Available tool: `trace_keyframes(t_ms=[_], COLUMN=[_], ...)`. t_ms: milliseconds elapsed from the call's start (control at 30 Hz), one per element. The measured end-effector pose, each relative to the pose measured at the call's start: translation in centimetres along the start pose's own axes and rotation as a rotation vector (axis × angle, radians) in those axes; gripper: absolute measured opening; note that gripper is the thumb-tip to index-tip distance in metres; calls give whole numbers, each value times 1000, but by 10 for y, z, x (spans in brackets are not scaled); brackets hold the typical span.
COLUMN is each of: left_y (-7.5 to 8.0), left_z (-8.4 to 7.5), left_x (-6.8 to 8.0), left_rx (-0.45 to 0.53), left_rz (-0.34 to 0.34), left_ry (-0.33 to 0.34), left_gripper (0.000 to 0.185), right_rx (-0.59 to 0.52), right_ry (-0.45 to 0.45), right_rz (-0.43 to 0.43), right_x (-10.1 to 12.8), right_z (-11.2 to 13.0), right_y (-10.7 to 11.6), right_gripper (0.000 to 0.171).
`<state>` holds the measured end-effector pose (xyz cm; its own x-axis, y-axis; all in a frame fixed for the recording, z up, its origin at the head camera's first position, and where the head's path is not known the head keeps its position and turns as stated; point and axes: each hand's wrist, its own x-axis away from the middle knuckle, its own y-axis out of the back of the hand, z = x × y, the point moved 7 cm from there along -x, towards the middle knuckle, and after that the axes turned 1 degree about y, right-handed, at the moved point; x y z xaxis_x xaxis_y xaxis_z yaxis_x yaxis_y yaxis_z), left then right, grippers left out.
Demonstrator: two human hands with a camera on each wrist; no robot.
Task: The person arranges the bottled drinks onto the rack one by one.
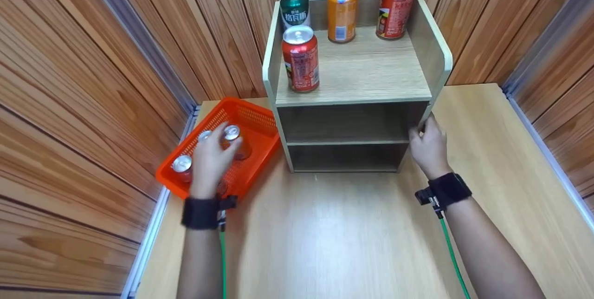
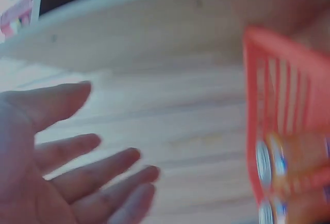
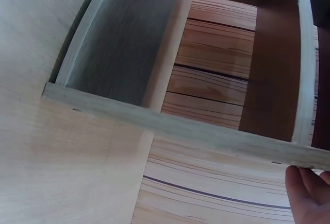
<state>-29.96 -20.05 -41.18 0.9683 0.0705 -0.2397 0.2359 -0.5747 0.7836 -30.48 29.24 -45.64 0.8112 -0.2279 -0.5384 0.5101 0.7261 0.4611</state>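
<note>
Left hand (image 1: 211, 157) over red basket (image 1: 261, 162), fingers loosely extended, nothing held, cans (image 1: 182, 164) standing inside, right hand (image 1: 429, 146) gripping side edge of wooden shelf (image 1: 371, 76) on desk (image 1: 315, 243), four upright cans (image 1: 300, 64) on top level

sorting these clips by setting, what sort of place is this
Probably a staged recording booth: wood-panelled walls stand on three sides of a pale work surface, a small shelf unit holds drink cans, and black wristbands with green cables suggest filming gear.
</note>
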Motion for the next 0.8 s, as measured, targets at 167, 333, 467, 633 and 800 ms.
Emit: trace_keyframes(t_ms=[167, 333, 467, 633, 800], left_y=[9, 8, 2, -10, -22], left_z=[44, 73, 88, 104, 113], left_x=[16, 26, 32, 37, 32], left_rx=[-113, -155, -151, -137, -55], left_rz=[85, 135, 153, 241, 335], left_ry=[159, 264, 305, 360, 383], left_gripper=[60, 60, 60, 66, 73], right_rx=[1, -8, -17, -22, -43], right_ry=[-23, -31, -36, -44, -67], right_rz=[3, 4, 13, 28, 21], right_x=[-1, -2, -2, -2, 0], right_z=[-1, -2, 0, 0, -2], right_y=[2, 1, -1, -4, -3], right_gripper=[28, 30, 31, 30, 31])
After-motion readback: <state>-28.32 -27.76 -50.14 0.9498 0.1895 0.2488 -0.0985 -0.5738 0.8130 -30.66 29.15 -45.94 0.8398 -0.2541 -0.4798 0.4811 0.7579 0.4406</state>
